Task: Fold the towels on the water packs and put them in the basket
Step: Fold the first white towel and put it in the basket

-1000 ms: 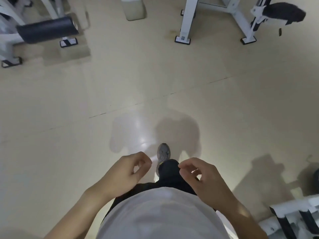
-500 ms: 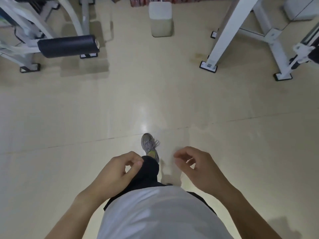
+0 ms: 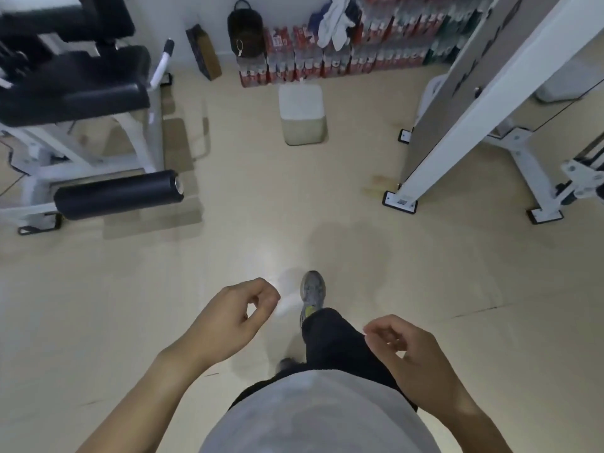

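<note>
Both the left hand (image 3: 233, 317) and right hand (image 3: 408, 353) hang loosely curled, empty; far ahead, the towels (image 3: 336, 22) look soft, light, best pinched by corners

left hand (image 3: 233, 317) loosely curled, empty | right hand (image 3: 410, 353) same | towels (image 3: 336, 22) on water packs (image 3: 327, 57) | basket (image 3: 302, 114) on floor

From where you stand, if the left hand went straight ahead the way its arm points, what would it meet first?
Probably the white basket on the floor; the left hand is empty, with bare floor between. Behind the basket stand the water packs with the towels. Depth is uncertain.
</note>
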`<state>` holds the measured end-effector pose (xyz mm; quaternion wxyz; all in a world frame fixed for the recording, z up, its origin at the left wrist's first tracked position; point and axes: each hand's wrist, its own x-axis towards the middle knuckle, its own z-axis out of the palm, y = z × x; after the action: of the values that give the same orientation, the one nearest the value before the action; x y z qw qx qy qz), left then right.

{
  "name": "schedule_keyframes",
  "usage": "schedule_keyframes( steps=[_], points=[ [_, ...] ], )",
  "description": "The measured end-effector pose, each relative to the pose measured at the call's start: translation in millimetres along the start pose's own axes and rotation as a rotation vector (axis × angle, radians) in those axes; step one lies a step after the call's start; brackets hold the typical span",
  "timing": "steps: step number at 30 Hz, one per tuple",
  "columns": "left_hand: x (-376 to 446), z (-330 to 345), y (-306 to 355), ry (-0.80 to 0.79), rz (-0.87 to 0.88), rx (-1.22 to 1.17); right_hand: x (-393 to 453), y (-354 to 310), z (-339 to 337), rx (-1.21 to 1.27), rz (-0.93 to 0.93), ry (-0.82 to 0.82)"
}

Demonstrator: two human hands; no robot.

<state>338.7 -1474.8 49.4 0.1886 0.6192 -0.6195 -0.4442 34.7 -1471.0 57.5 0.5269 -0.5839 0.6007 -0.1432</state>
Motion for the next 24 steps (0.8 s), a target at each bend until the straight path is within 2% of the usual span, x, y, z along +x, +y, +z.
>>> schedule_keyframes(
  steps=[5,12,19,24],
  points=[
    [126.4,-58.8,-3.0,-0.012,-0.029,-0.01,149.6,-56.0,-34.3,-0.035,-0.032,-0.035],
    [278.0,-154.2,4.0,0.036,-0.12,-0.094,358.7,-179.9,-93.4,-0.076,-0.128,-0.144],
    [456.4,-264.7,-11.0,0.057,-0.136,-0.162,554.2,-274.4,-120.9,-0.047,-0.166,-0.113],
    [596.7,-356.3,-5.4,0.032,-0.119,-0.203,663.4,-328.7,-148.3,-0.06,-0.12,-0.049]
  ],
)
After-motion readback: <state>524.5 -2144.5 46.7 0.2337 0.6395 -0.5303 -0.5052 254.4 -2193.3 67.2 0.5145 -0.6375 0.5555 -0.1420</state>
